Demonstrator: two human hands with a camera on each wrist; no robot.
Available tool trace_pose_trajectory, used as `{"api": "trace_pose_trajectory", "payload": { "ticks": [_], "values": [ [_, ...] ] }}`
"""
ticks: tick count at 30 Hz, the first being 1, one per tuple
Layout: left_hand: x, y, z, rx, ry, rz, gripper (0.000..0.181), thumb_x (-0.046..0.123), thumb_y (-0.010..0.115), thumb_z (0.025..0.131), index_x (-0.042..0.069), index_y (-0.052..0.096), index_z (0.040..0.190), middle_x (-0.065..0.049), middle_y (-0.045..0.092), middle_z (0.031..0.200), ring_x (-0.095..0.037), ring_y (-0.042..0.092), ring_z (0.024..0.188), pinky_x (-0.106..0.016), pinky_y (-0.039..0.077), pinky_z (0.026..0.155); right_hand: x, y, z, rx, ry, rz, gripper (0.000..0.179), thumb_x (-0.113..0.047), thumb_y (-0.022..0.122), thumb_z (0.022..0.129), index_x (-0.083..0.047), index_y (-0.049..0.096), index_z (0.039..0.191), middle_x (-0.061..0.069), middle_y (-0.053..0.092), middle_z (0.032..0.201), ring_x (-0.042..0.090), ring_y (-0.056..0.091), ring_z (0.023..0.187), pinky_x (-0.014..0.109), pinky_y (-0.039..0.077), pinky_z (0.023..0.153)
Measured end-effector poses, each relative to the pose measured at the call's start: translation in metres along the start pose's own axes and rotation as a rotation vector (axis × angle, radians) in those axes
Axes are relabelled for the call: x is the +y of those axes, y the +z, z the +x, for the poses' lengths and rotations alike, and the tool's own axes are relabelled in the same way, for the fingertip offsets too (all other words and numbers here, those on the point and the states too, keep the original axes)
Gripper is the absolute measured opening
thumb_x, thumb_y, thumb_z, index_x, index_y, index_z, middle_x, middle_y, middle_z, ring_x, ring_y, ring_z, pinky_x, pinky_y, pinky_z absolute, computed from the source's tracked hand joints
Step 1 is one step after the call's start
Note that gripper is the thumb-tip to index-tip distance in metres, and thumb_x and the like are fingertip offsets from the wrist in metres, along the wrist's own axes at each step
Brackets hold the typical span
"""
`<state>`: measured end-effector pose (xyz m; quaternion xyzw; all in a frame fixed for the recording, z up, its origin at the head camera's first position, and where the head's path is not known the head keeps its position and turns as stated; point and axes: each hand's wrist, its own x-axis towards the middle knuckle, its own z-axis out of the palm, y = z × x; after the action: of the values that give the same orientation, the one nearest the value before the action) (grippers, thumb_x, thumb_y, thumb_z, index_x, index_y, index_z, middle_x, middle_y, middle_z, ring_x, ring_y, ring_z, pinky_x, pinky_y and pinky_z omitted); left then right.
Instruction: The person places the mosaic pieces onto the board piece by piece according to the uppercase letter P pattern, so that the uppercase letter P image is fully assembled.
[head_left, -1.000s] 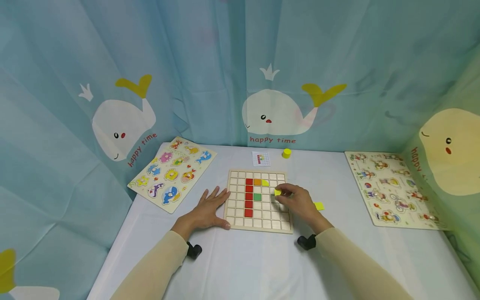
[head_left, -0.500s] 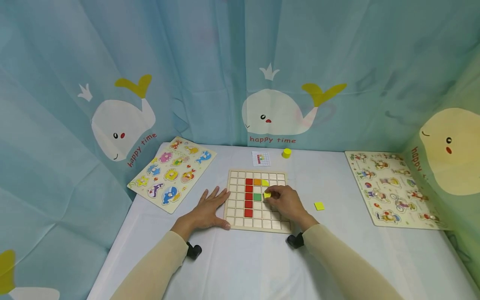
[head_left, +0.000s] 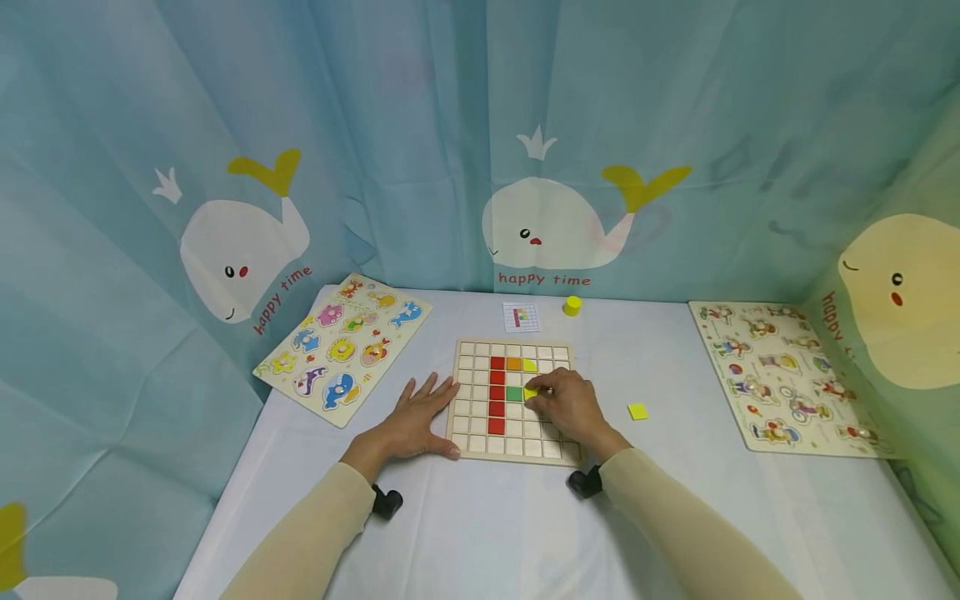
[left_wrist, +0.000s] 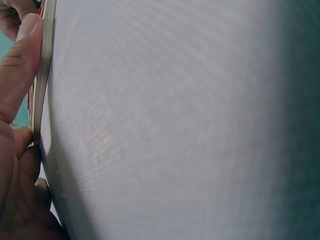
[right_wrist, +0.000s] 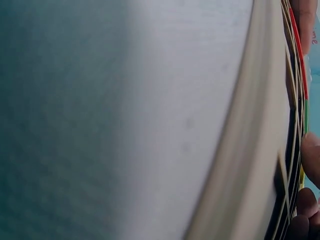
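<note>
A wooden grid board (head_left: 480,448) lies flat at the middle of the table. Red tiles (head_left: 497,409) form a column on it, with an orange tile (head_left: 513,364) and a yellow tile (head_left: 529,365) to the right of its top one. A green tile (head_left: 513,393) sits beside the column's middle. My right hand (head_left: 570,408) pinches another yellow tile (head_left: 530,393) at the cell just right of the green one. My left hand (head_left: 412,423) rests with spread fingers against the board's left edge; in the left wrist view its thumb (left_wrist: 25,55) touches that edge.
One loose yellow tile (head_left: 637,412) lies right of the board. Behind the board are a small pattern card (head_left: 521,317) and a yellow cylinder (head_left: 572,306). Picture puzzle boards lie at left (head_left: 330,400) and right (head_left: 787,417), before a curtain (head_left: 420,225).
My right hand has carried the yellow tile leftward over the board to the cell beside the green tile. The loose yellow tile has come fully into view. My left hand has stayed put.
</note>
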<state>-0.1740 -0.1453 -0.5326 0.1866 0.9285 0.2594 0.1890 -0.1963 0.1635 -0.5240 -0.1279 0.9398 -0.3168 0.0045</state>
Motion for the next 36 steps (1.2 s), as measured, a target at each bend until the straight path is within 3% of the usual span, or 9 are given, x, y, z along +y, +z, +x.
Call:
{"api": "trace_pose_trajectory", "payload": {
  "ticks": [8, 13, 22, 26, 36],
  "values": [
    [-0.001, -0.001, 0.0, -0.002, 0.007, -0.002, 0.118, 0.057, 0.089, 0.077, 0.02, 0.026, 0.169, 0.003, 0.018, 0.177, -0.022, -0.001, 0.166, -0.047, -0.01, 0.135, -0.002, 0.001, 0.001, 0.008, 0.01, -0.004, 0.027, -0.021, 0.086, 0.088, -0.012, 0.081, 0.113, 0.004, 0.075, 0.102, 0.023, 0.063, 0.092, 0.05, 0.044, 0.086],
    [-0.001, -0.001, 0.0, -0.003, 0.007, 0.002, 0.118, 0.057, 0.089, 0.077, 0.02, 0.025, 0.169, 0.004, 0.018, 0.177, -0.022, -0.002, 0.166, -0.047, -0.01, 0.135, -0.002, 0.001, 0.001, -0.003, 0.033, 0.006, 0.032, -0.022, 0.086, 0.088, -0.012, 0.08, 0.118, 0.006, 0.074, 0.105, 0.023, 0.062, 0.092, 0.053, 0.045, 0.092],
    [-0.001, -0.001, -0.001, -0.004, -0.001, 0.001, 0.118, 0.057, 0.089, 0.077, 0.021, 0.025, 0.169, 0.004, 0.017, 0.177, -0.021, -0.002, 0.166, -0.046, -0.01, 0.135, 0.005, 0.0, 0.0, 0.013, 0.073, 0.179, 0.039, -0.015, 0.083, 0.091, -0.009, 0.075, 0.129, 0.014, 0.069, 0.116, 0.026, 0.059, 0.097, 0.036, 0.05, 0.082],
    [0.0, -0.001, -0.001, -0.001, -0.004, 0.002, 0.118, 0.057, 0.089, 0.077, 0.021, 0.025, 0.17, 0.005, 0.017, 0.177, -0.021, -0.002, 0.166, -0.047, -0.01, 0.135, 0.007, -0.001, 0.001, 0.013, 0.093, 0.213, 0.04, -0.016, 0.083, 0.092, -0.01, 0.074, 0.13, 0.014, 0.068, 0.118, 0.027, 0.058, 0.099, 0.036, 0.049, 0.083],
    [0.001, 0.0, 0.0, -0.004, -0.006, 0.0, 0.118, 0.056, 0.089, 0.077, 0.021, 0.025, 0.17, 0.005, 0.017, 0.177, -0.02, -0.002, 0.166, -0.046, -0.01, 0.135, 0.012, -0.026, -0.006, -0.012, 0.198, 0.272, 0.043, -0.022, 0.074, 0.1, -0.013, 0.067, 0.141, 0.014, 0.061, 0.135, 0.03, 0.055, 0.118, 0.044, 0.05, 0.095]
  ]
}}
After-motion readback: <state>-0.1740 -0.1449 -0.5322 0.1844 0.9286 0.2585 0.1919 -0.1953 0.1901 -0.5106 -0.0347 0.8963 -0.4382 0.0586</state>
